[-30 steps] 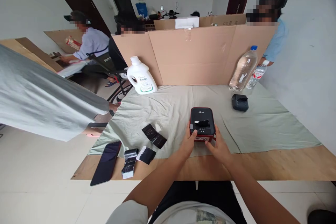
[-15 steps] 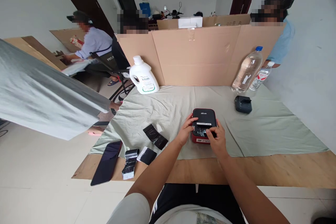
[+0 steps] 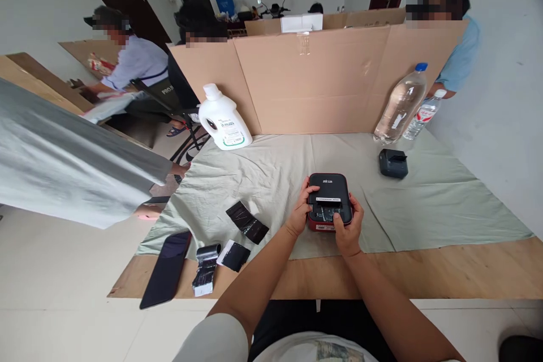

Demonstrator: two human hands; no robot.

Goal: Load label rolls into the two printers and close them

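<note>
A small black-and-red box that looks like a portable printer [image 3: 328,185] rests on the cloth in front of me, a white strip running across its top. My left hand [image 3: 304,206] grips its left side, fingers curled over the edge. Around the lower right corner wraps my right hand [image 3: 350,227], its thumb pressing the dark, shiny panel near the front. To the left lie a creased black strip [image 3: 248,222], a black-and-white piece [image 3: 233,255] and a partly rolled black strip [image 3: 206,269].
A dark phone [image 3: 165,270] lies at the table's left corner. A white jug [image 3: 224,119] and clear bottles [image 3: 402,104] stand before the cardboard screen [image 3: 309,85]. A small black device [image 3: 393,164] sits right. Someone in grey [image 3: 76,153] stands close on my left; others sit beyond.
My right hand has shifted from pinching at the printer's front panel to wrapping its right side, thumb on the panel. My left hand stays on the left side. The view has tilted slightly.
</note>
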